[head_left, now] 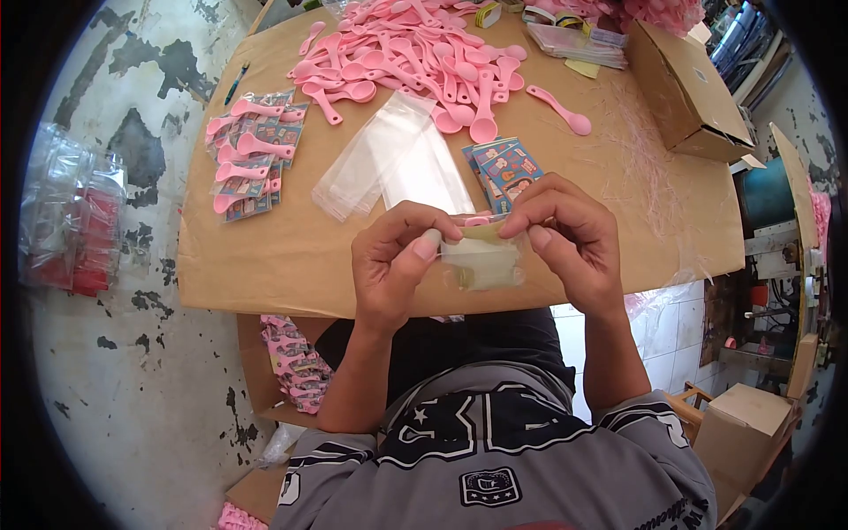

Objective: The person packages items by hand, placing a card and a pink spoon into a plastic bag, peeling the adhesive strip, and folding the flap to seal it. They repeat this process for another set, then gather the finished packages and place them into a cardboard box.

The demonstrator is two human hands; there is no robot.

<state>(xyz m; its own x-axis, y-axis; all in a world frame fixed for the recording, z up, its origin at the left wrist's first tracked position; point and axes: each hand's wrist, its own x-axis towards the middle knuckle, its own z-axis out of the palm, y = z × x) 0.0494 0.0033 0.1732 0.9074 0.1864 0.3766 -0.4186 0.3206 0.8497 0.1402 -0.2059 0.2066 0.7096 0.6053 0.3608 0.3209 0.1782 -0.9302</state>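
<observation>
My left hand (399,256) and my right hand (570,240) are both closed on the upper edge of a small see-through plastic bag (483,267), one at each corner. A bit of pink shows at the bag's top, between the fingers; most of what is inside is hidden. Just beyond my right hand lie several blue printed cards (508,170) in a small stack. Flat see-through plastic bags (402,163) are spread on the table past my left hand.
A big heap of pink spoons (415,53) covers the far side of the paper-covered table (265,265). One loose pink spoon (561,110) lies right of it. Bagged spoons with cards (252,155) are piled at the left, near a pen (236,82). A cardboard box (689,93) stands at the right.
</observation>
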